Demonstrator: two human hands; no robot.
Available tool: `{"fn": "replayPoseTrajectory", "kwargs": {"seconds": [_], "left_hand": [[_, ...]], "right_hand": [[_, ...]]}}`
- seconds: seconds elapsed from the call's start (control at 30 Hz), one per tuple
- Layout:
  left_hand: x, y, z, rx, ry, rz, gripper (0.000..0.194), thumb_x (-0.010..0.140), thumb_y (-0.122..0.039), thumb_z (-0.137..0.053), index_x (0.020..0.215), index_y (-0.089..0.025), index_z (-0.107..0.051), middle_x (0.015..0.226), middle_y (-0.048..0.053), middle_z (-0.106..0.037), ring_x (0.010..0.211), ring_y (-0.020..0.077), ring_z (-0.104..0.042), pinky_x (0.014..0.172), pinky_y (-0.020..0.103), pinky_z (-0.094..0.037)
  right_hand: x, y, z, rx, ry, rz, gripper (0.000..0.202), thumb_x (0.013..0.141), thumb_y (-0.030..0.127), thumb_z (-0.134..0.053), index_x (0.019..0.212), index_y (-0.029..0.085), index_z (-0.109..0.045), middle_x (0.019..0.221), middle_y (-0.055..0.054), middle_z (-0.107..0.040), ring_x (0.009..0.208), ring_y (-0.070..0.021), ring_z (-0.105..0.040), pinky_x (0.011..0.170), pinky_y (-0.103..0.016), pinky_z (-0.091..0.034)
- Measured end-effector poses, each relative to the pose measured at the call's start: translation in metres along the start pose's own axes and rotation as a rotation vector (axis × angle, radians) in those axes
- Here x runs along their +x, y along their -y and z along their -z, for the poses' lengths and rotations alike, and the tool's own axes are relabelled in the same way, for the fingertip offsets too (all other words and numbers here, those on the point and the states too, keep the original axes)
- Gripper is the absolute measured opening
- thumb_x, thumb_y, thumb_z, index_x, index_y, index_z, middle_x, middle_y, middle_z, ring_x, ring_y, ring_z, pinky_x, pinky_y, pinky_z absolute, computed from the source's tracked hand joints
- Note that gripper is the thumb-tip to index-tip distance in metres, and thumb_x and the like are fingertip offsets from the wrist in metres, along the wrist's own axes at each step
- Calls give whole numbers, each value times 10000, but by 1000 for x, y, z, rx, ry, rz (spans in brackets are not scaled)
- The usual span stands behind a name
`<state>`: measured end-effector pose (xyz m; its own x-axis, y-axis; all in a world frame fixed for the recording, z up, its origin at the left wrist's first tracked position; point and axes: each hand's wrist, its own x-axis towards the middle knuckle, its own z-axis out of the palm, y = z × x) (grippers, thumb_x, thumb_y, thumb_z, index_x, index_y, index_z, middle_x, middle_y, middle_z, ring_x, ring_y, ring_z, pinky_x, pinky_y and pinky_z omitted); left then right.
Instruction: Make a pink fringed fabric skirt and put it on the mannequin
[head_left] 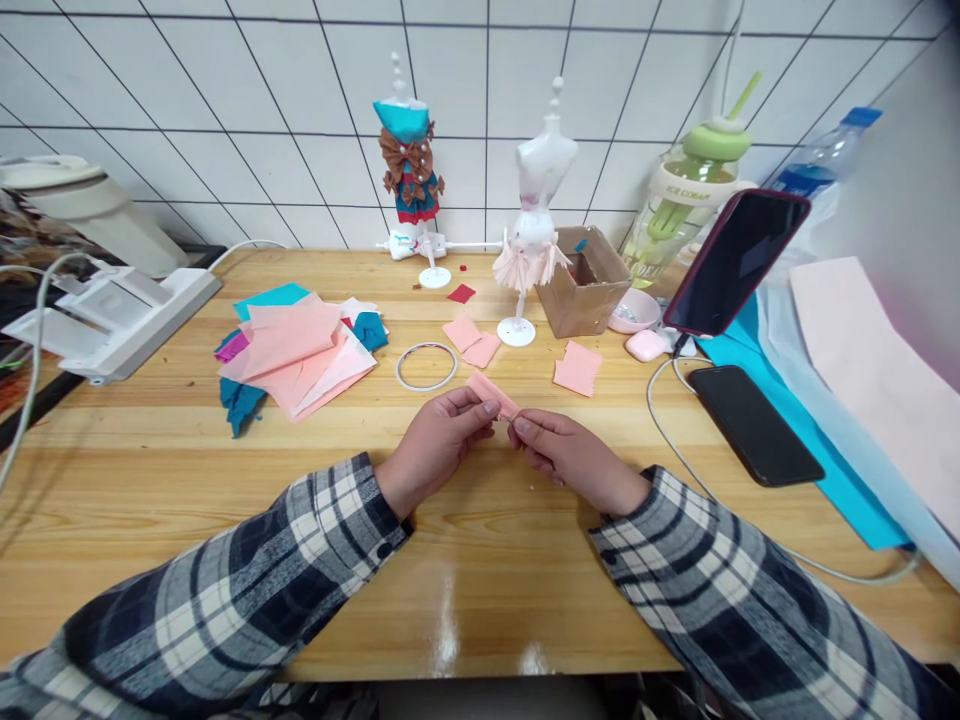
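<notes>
Between my two hands is a small folded strip of pink paper (491,394). My left hand (444,440) pinches its lower left side with thumb and fingers. At its lower right end, my right hand (566,450) pinches the edge between thumb and forefinger. Just beyond lie pink pieces (480,349), and a jagged-edged pink piece (578,368) is to the right. A white ring (426,367) lies to the left. Behind stands a white mini mannequin (546,165) with a pleated pink skirt (527,262).
A dressed mannequin (407,160) and cardboard box (589,290) stand at the back. Coloured paper sheets (300,345) lie left, near a power strip (120,310). On the right are a phone (756,424), a propped phone (735,262), a cable, and a drink bottle (682,200).
</notes>
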<state>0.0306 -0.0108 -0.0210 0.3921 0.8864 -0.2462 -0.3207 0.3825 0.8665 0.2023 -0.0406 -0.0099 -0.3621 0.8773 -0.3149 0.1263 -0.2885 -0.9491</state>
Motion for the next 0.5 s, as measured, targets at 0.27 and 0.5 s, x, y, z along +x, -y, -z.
{"fn": "replayPoseTrajectory", "kwargs": {"seconds": [0.27,0.5], "left_hand": [[0,0,-1,-1,-9,-6,166,708,-240,-765,783,-138,-657,759,20,-670,705,127,-608,707,258,-446],[0,1,0,1,-4,-10,141,722,-229,-754,788,-143,-663,780,18,-673,726,121,-608,716,246,-445]], "right_hand": [[0,4,0,42,11,-46,358,829,536,-511,741,191,-478,572,73,-344,468,-70,-278,434,-222,-210],[0,5,1,86,18,-83,359,807,536,-538,731,193,-464,570,77,-336,459,-65,-264,428,-219,-196]]}}
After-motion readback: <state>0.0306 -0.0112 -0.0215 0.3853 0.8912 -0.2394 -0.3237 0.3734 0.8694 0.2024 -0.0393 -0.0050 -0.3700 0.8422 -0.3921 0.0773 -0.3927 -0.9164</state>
